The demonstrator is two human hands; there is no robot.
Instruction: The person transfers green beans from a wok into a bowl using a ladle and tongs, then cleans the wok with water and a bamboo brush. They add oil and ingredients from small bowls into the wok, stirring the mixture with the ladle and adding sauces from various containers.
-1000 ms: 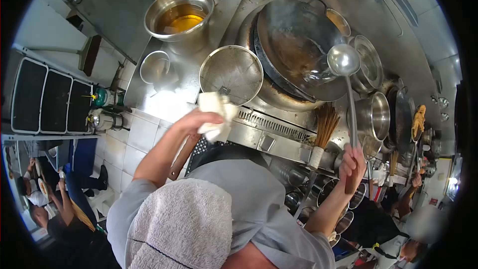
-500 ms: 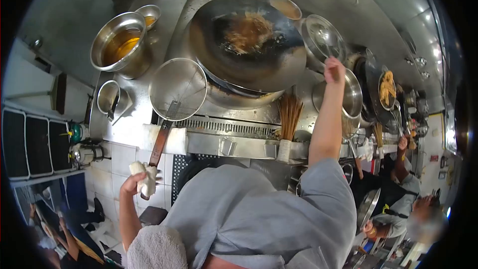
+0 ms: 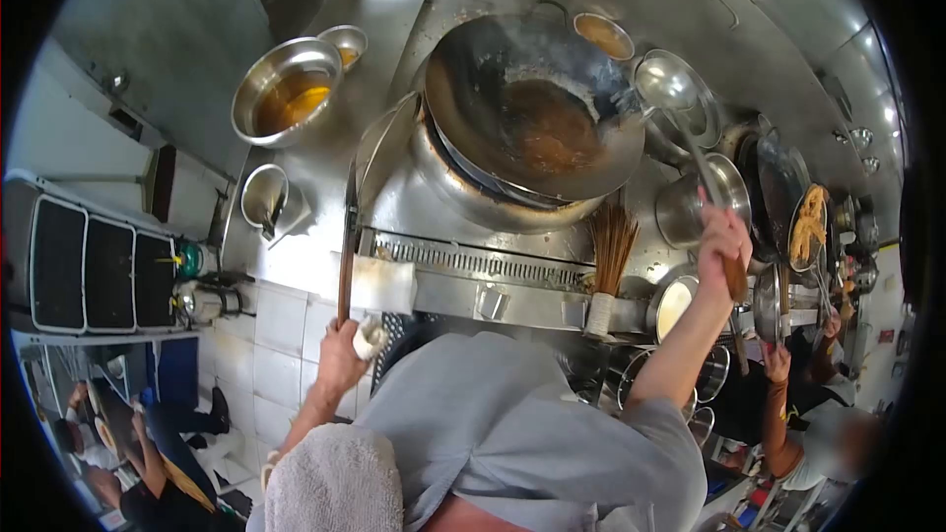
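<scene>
My left hand [image 3: 342, 360] is closed round the long handle of a wire strainer [image 3: 382, 143], with a bunched white cloth [image 3: 371, 339] at the grip. The strainer is tilted nearly edge-on, left of the wok [image 3: 461, 99]. Brown liquid [image 3: 552, 128] with foamy edges lies in the wok, and steam rises from it. In my right hand [image 3: 724, 244] is the wooden handle of a ladle [image 3: 667, 84]. The ladle's bowl hangs over a round metal pan just right of the wok.
Pots of amber liquid [image 3: 251, 103] stand at the left, near a small metal cup [image 3: 264, 192]. A bamboo brush [image 3: 611, 251] leans at the stove's front edge. Further right are a steel pot [image 3: 680, 217], fried food [image 3: 810, 222] in a strainer, and a co-worker's hand [image 3: 777, 363].
The strainer has turned from flat to nearly edge-on. My right hand has drawn back toward me with the ladle. Solid food seen in the wok earlier is replaced by brown liquid. The view has shifted.
</scene>
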